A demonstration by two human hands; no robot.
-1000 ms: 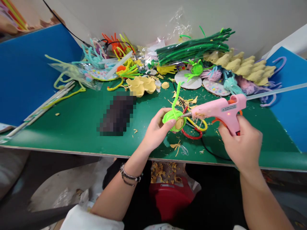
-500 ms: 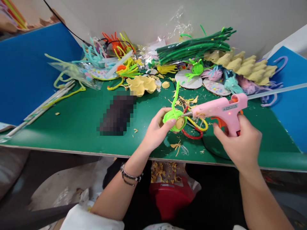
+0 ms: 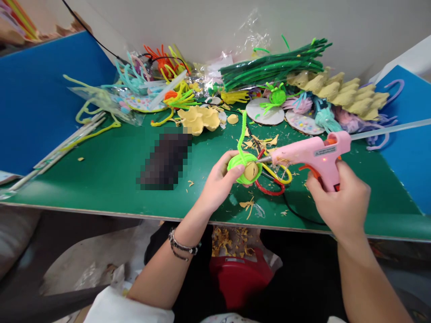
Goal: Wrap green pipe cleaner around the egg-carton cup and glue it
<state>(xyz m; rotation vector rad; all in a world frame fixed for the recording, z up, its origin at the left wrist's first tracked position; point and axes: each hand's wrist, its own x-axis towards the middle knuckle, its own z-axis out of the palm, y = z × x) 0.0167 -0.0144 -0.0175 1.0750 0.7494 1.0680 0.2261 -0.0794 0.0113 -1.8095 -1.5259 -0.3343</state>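
My left hand (image 3: 221, 181) is closed around a small round piece wrapped in bright green pipe cleaner (image 3: 239, 161), one loose end of which sticks up. A pale yellow cardboard cup (image 3: 252, 171) shows in its middle. In my right hand (image 3: 341, 202) is a pink hot glue gun (image 3: 303, 150), gripped by its handle, with a clear glue stick (image 3: 390, 129) poking out of the back. The metal nozzle points left and meets or nearly meets the edge of the green-wrapped piece. Behind the nozzle lie scissors with red and yellow handles (image 3: 286, 176), partly covered.
Egg-carton pieces (image 3: 198, 120), a bundle of dark green pipe cleaners (image 3: 272, 67) and a white cardboard disc (image 3: 265, 111) lie along the back. Yellow scraps (image 3: 247, 206) litter the green table (image 3: 111, 179). Blue panels (image 3: 50, 98) stand at both sides. A pixelated dark object (image 3: 164, 159) lies left.
The glue gun and my right hand have shifted slightly right. The green-wrapped piece has turned a little, and its upright end has moved left. The orange trigger sits differently against my fingers.
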